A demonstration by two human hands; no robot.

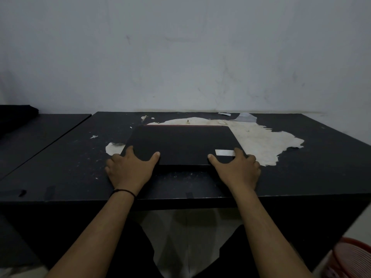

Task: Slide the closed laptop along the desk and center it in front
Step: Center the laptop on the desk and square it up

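A closed black laptop (182,143) lies flat on the dark desk (70,161), roughly in the middle of the view, with a silver sticker near its front right corner. My left hand (130,169) clasps the laptop's front left corner, thumb on the lid and fingers along the left side. At the front right corner my right hand (236,169) holds on the same way, its thumb resting on the lid beside the sticker. Both wrists lie over the desk's front edge.
A large pale patch of peeled surface (261,141) spreads behind and right of the laptop. A grey wall (180,57) stands just past the desk's back edge. A second dark desk (30,133) adjoins on the left. A red basket (353,259) sits on the floor at lower right.
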